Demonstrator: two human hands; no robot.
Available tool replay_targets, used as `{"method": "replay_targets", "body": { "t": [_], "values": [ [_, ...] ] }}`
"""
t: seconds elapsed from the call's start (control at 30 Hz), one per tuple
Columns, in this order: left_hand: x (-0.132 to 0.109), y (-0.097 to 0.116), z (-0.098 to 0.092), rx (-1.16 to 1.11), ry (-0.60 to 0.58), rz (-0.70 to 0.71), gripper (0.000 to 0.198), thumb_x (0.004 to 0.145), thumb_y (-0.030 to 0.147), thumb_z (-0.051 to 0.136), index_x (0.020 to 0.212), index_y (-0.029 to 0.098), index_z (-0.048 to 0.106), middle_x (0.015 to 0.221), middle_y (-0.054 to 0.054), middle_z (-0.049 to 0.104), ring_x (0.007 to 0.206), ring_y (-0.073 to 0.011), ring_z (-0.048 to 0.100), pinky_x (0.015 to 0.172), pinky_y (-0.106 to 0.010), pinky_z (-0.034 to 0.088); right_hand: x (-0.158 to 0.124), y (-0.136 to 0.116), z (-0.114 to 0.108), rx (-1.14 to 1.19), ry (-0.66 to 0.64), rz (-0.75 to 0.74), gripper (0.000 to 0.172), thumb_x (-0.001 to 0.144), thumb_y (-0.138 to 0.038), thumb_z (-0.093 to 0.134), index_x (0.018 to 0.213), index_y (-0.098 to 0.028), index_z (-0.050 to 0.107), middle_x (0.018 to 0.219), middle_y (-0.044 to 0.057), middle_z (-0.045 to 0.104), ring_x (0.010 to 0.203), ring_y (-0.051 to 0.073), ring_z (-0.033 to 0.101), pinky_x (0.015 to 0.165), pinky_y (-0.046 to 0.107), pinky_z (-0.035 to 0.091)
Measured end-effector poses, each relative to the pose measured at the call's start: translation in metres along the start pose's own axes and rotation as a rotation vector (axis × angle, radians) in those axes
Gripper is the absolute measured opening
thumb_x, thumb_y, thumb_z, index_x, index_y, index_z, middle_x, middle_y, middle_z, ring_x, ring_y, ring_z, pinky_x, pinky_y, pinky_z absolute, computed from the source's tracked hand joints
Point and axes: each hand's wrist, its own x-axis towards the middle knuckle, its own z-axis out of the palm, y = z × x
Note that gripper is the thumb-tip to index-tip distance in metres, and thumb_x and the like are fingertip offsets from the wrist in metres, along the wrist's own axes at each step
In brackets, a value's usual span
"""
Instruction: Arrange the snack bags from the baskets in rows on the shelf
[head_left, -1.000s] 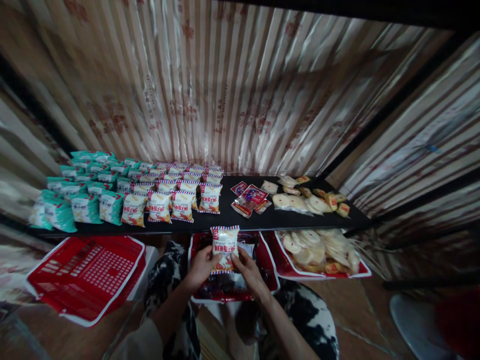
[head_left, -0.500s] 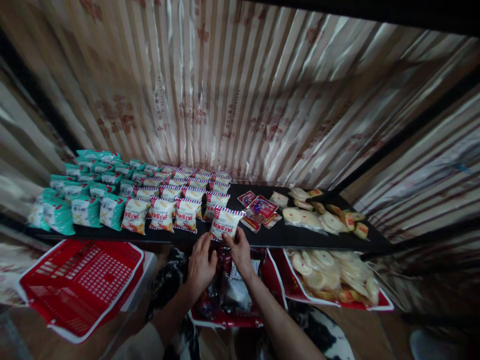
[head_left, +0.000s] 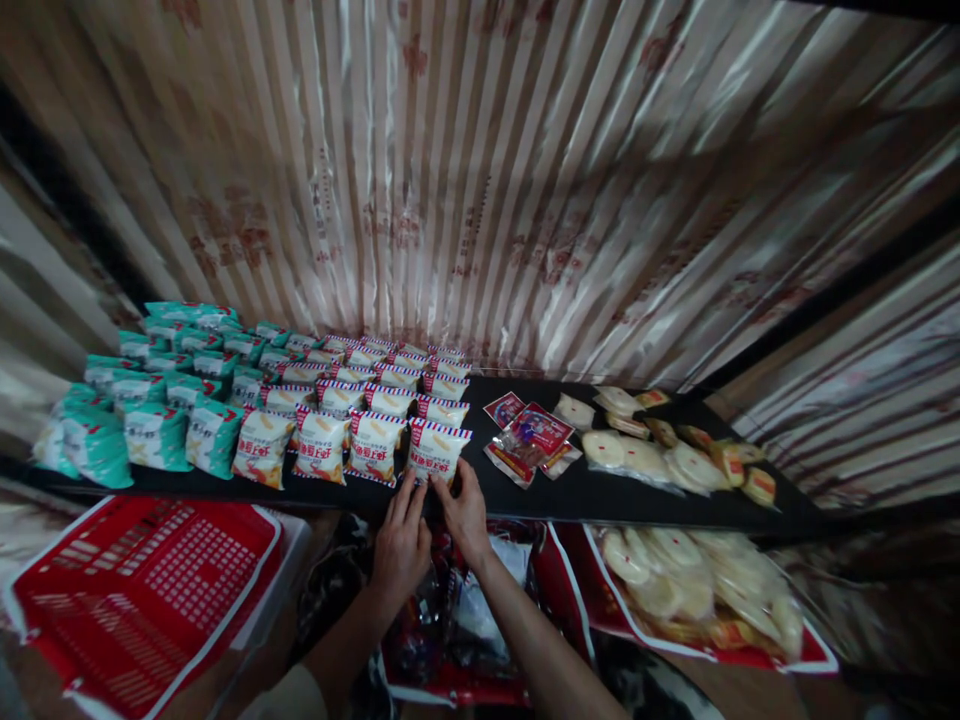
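A small white snack bag [head_left: 435, 450] with a striped top edge and red lettering stands at the shelf's front edge, at the right end of a row of matching bags [head_left: 373, 447]. My right hand [head_left: 463, 515] grips its lower right corner, thumb in front and fingers along the side. My left hand [head_left: 403, 545] has its fingers stretched out, with the tips against the bag's bottom edge. Teal snack bags [head_left: 155, 437] fill the left part of the black shelf [head_left: 555, 500].
Flat red packets [head_left: 534, 432] and pale round packaged items [head_left: 637, 458] lie on the shelf's right side. Below stand an overturned-looking red basket [head_left: 180, 570], a red basket [head_left: 566, 600] of dark packets, and another basket [head_left: 814, 655] of pale packs. A striped curtain [head_left: 420, 180] hangs behind.
The snack bag has moved left and down into line with the front row. Both hands moved with it, now lower on the bag. The view has shifted slightly.
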Motion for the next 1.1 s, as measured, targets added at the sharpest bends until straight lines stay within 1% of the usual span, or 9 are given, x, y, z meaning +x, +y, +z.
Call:
{"method": "replay_targets", "body": {
  "t": [0.13,0.33,0.47,0.53,0.67,0.77,0.87,1.0,1.1],
  "values": [
    [-0.002,-0.003,0.004,0.009,0.010,0.003,0.057,0.081,0.004,0.036,0.137,0.013,0.036,0.146,-0.011,0.036,0.135,-0.0189,0.033,0.107,-0.036,0.038,0.001,0.000,-0.003,-0.047,-0.035,-0.074,0.035,0.079,-0.036,0.058,0.108,-0.018,0.060,0.099,0.009,0.064,0.093,0.022,0.060,0.081,0.034,0.050],
    [-0.002,-0.007,0.010,0.000,0.003,-0.005,0.059,0.080,0.004,0.037,0.137,0.014,0.036,0.147,-0.010,0.036,0.136,-0.0193,0.031,0.108,-0.037,0.037,0.003,0.000,0.001,-0.064,-0.027,-0.071,0.033,0.079,-0.036,0.058,0.106,-0.017,0.061,0.099,0.010,0.063,0.094,0.023,0.060,0.083,0.036,0.049],
    [-0.005,-0.010,0.014,0.007,0.000,-0.012,0.057,0.080,0.005,0.037,0.136,0.015,0.038,0.146,-0.011,0.038,0.134,-0.0196,0.034,0.105,-0.037,0.040,-0.001,0.005,0.003,-0.019,-0.018,-0.035,0.044,0.077,-0.040,0.061,0.114,-0.018,0.056,0.103,0.009,0.061,0.097,0.024,0.059,0.085,0.037,0.049],
    [-0.007,-0.009,0.014,0.006,-0.003,-0.002,0.054,0.081,0.007,0.038,0.135,0.014,0.040,0.143,-0.011,0.041,0.132,-0.0204,0.038,0.104,-0.038,0.042,-0.007,0.005,-0.002,0.031,0.007,-0.012,0.049,0.077,-0.043,0.060,0.119,-0.017,0.052,0.108,0.010,0.060,0.100,0.023,0.058,0.088,0.038,0.048],
    [-0.016,-0.002,0.009,-0.026,-0.047,0.045,0.046,0.083,0.008,0.035,0.125,0.014,0.051,0.128,-0.012,0.056,0.120,-0.0197,0.051,0.099,-0.038,0.047,-0.029,0.011,-0.026,0.082,0.120,0.085,0.041,0.085,-0.046,0.048,0.113,-0.017,0.053,0.111,0.011,0.060,0.102,0.022,0.058,0.094,0.040,0.045],
    [-0.023,0.004,0.008,-0.079,-0.143,0.091,0.044,0.083,0.008,0.033,0.119,0.015,0.056,0.119,-0.011,0.061,0.113,-0.0176,0.057,0.096,-0.034,0.049,-0.057,0.031,-0.052,0.024,0.203,0.191,0.039,0.083,-0.049,0.047,0.106,-0.018,0.056,0.109,0.011,0.061,0.105,0.024,0.056,0.097,0.041,0.041],
    [-0.031,0.014,0.011,-0.119,-0.333,0.072,0.043,0.082,0.009,0.034,0.116,0.015,0.059,0.116,-0.010,0.063,0.109,-0.0176,0.059,0.094,-0.032,0.050,-0.087,0.066,-0.074,-0.048,0.238,0.354,0.040,0.073,-0.052,0.053,0.096,-0.020,0.059,0.102,0.011,0.063,0.101,0.028,0.058,0.095,0.044,0.043],
    [-0.045,0.034,0.022,-0.145,-0.662,-0.089,0.046,0.078,0.008,0.038,0.117,0.015,0.059,0.128,-0.012,0.056,0.116,-0.0205,0.056,0.100,-0.034,0.045,-0.110,0.110,-0.092,-0.098,0.227,0.592,0.037,0.057,-0.047,0.063,0.083,-0.021,0.060,0.092,0.012,0.066,0.097,0.033,0.061,0.094,0.044,0.044],
    [-0.054,0.048,0.038,-0.237,-0.792,-0.228,0.050,0.074,0.006,0.044,0.121,0.016,0.058,0.135,-0.011,0.051,0.123,-0.0213,0.050,0.105,-0.034,0.038,-0.107,0.123,-0.097,0.028,0.222,0.633,0.043,0.053,-0.049,0.064,0.086,-0.021,0.059,0.100,0.013,0.066,0.106,0.035,0.058,0.098,0.044,0.041]
  ]
}}
